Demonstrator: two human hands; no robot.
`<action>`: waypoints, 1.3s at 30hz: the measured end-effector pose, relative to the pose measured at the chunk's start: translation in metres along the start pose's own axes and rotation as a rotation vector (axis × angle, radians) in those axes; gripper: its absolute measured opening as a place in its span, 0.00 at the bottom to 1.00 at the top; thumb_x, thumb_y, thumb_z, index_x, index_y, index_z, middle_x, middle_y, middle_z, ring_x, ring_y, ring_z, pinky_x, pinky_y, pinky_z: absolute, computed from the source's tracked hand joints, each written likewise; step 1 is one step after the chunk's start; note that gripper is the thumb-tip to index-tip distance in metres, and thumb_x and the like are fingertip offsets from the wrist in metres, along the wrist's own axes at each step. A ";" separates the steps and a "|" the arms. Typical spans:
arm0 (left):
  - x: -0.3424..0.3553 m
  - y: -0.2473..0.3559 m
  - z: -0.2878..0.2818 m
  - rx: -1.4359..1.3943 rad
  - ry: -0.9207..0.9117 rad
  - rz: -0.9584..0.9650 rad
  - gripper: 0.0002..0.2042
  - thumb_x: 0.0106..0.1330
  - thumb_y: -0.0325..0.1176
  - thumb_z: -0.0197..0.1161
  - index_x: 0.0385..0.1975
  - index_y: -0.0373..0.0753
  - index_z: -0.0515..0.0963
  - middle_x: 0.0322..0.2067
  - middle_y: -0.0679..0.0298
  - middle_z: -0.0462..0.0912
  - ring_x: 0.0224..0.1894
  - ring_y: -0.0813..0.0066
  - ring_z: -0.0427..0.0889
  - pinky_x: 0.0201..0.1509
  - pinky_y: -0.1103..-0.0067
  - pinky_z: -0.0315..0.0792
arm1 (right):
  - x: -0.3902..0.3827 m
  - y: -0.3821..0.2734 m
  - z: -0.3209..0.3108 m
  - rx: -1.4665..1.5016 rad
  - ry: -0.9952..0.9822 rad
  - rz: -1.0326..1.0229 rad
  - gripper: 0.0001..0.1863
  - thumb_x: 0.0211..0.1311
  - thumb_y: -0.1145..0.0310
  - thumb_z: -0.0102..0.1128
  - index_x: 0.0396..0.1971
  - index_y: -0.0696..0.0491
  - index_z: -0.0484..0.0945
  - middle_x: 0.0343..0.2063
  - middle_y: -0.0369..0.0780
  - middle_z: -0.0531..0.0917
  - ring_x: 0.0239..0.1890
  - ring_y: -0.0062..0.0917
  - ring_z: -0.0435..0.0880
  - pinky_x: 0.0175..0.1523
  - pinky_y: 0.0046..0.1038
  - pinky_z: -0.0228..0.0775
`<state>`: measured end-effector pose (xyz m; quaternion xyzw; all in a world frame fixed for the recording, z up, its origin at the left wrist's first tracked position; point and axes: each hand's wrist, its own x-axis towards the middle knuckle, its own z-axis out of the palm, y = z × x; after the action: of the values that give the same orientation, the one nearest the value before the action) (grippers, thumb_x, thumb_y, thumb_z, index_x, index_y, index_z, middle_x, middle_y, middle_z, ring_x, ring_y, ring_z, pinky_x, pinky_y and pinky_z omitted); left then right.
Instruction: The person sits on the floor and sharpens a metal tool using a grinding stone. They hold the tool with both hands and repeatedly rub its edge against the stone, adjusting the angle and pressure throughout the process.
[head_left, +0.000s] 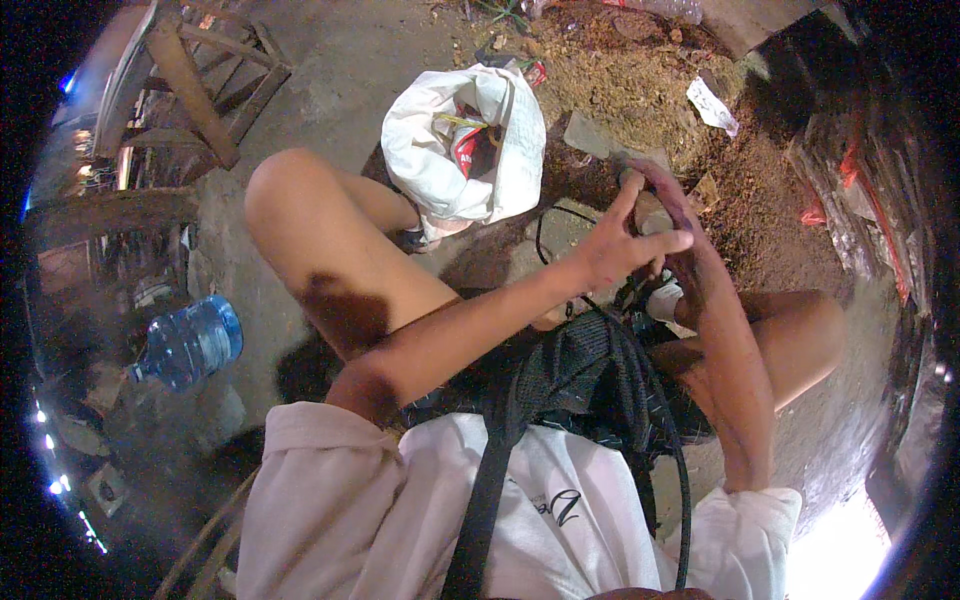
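Note:
My left hand [622, 245] reaches across to the right, its thumb and forefinger spread around a brown rounded piece [652, 212]. Its other fingers are mostly hidden underneath. Just beyond it, my right hand [650, 178] is closed at the end of a flat grey blade-like tool [592, 136], which points to the left over the ground. Its grip is partly hidden, and the tool's exact kind does not show. Left of the hands stands a white woven sack [410, 150] with a rolled-down rim and a red-and-white packet [466, 150] inside.
Brown shredded litter [640, 90] covers the ground beyond my hands, with a white paper scrap [712, 107] on it. A blue water jug [190, 343] lies at the left, below a wooden frame [195, 90]. Stacked sheets [850, 200] stand at the right. Black straps [590, 380] hang over my lap.

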<state>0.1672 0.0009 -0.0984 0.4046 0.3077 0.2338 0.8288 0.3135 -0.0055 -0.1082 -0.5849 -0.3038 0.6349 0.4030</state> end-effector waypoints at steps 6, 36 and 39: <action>-0.006 0.000 0.000 -0.165 0.063 -0.182 0.41 0.63 0.58 0.57 0.69 0.45 0.48 0.27 0.60 0.82 0.25 0.70 0.81 0.27 0.77 0.73 | 0.066 0.099 -0.041 -0.013 -0.104 -0.184 0.25 0.68 0.62 0.50 0.62 0.52 0.66 0.56 0.39 0.72 0.56 0.25 0.70 0.62 0.32 0.62; -0.015 -0.154 -0.036 0.433 0.101 -0.633 0.30 0.57 0.42 0.62 0.54 0.34 0.58 0.49 0.55 0.73 0.47 0.66 0.74 0.48 0.71 0.71 | 0.065 0.192 0.000 -0.192 0.237 0.191 0.13 0.54 0.64 0.64 0.29 0.59 0.74 0.18 0.36 0.74 0.17 0.24 0.73 0.21 0.31 0.63; -0.017 -0.154 -0.049 0.235 -0.125 -0.731 0.59 0.49 0.43 0.64 0.67 0.23 0.23 0.68 0.41 0.53 0.67 0.54 0.61 0.65 0.74 0.63 | 0.058 0.193 0.003 -0.236 0.254 0.216 0.12 0.53 0.65 0.64 0.30 0.59 0.75 0.19 0.37 0.76 0.17 0.25 0.74 0.21 0.31 0.64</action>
<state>0.1425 -0.0706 -0.2424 0.3739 0.4049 -0.1389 0.8227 0.2806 -0.0499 -0.3019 -0.7326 -0.2584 0.5558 0.2962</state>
